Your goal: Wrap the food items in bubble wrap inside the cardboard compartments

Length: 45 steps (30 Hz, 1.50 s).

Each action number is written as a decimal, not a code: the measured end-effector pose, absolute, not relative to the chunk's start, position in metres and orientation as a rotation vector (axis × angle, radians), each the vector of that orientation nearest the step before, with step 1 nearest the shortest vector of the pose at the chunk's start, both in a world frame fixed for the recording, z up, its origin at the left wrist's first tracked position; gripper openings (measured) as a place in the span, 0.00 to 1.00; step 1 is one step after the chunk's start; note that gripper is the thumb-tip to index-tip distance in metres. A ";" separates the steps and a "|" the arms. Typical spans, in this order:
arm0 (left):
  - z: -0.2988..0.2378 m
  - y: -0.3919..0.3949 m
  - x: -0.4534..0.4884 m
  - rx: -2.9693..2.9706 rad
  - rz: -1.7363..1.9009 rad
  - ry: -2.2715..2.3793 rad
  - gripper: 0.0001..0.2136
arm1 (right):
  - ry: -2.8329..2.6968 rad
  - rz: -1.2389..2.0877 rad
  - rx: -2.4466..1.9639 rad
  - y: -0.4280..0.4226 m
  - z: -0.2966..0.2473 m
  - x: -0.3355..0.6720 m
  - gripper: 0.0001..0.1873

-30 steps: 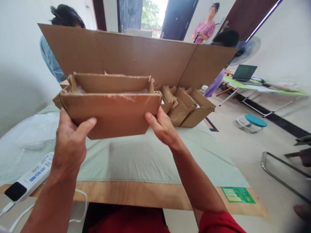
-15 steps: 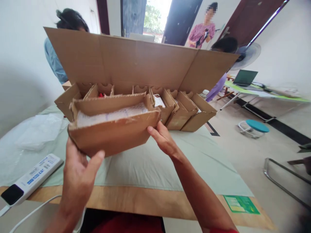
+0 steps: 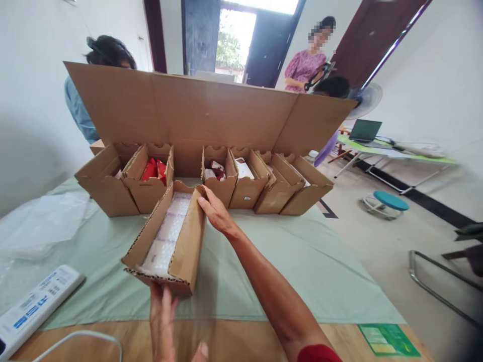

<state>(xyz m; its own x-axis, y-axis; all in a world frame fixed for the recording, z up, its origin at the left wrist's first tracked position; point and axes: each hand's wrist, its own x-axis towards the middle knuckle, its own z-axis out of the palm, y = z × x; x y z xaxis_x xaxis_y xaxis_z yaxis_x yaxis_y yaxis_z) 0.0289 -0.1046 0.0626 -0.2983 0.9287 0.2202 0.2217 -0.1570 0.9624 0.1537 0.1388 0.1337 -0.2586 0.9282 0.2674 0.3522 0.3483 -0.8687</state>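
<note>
A narrow open cardboard box [image 3: 184, 261] lies lengthwise in front of me, angled with its far end toward the row of boxes. Inside it are white packages in bubble wrap [image 3: 168, 231]. My right hand [image 3: 217, 211] grips its far right corner, thumb on the side wall. At its near end, the outstretched fingers of my left hand [image 3: 164, 317] touch the lower edge, with the thumb well apart. Behind stands a large carton with a raised flap [image 3: 219, 110]. A gap shows in its row of narrow boxes, between one with red packets [image 3: 154, 170] and one with red-and-white items [image 3: 218, 171].
Clear plastic wrap [image 3: 49, 216] and a white power strip [image 3: 45, 301] lie on the left of the green cloth [image 3: 271, 271]. A green card [image 3: 388, 339] is at the right front. People are beyond the carton. A blue stool [image 3: 390, 200] stands on the floor.
The narrow box has turned from crosswise to lengthwise and come lower. My left hand has moved to its near end, my right to its far end. The gap in the row now shows.
</note>
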 end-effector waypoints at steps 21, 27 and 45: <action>0.052 -0.076 0.055 1.730 1.476 1.576 0.46 | -1.779 0.538 -1.067 0.089 0.126 0.133 0.13; 0.032 -0.060 -0.003 1.253 1.639 1.755 0.42 | -1.795 0.529 -1.106 0.077 0.128 0.137 0.15; 0.071 0.052 0.007 1.114 1.645 1.429 0.35 | -1.423 0.964 -1.008 0.081 0.109 0.143 0.41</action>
<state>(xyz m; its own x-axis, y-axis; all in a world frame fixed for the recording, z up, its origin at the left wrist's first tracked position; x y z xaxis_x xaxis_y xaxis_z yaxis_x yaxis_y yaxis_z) 0.0067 0.0519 0.0709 -0.4023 0.9001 0.1675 0.0400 -0.1655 0.9854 0.1433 0.0811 0.1091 -0.0486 0.9506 0.3067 0.0682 0.3096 -0.9484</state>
